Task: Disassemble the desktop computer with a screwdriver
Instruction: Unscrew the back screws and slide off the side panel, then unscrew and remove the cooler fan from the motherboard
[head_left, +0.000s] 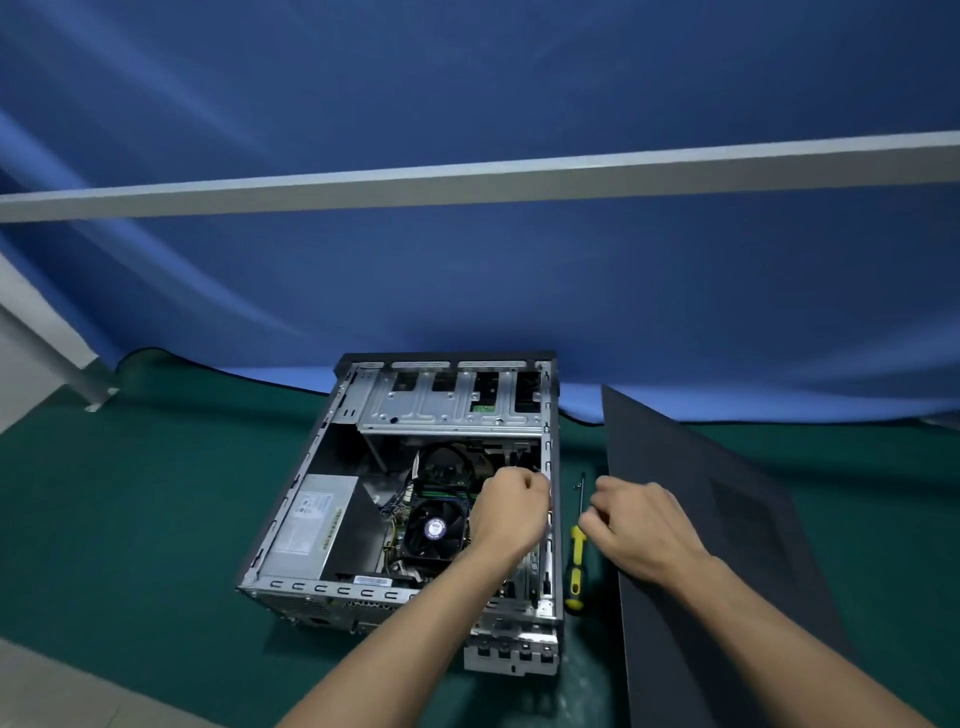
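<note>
The open desktop computer case (332, 415) lies on its side on the green mat, showing the CPU fan (434, 530), the power supply (311, 519) and the drive cage (441, 400). My left hand (511, 512) reaches inside, fingers curled against the rim of the case's right wall (555, 415); what they pinch is hidden. A yellow and black screwdriver (575, 569) lies on the mat just right of the case. My right hand (641, 527) hovers over its shaft with loosely curled fingers, holding nothing that I can see.
The removed black side panel (727, 519) lies at the right, under my right forearm. A small screw (575, 486) rests by the screwdriver tip. Blue cloth (467, 291) hangs behind the case, with a white bar (467, 182) across it.
</note>
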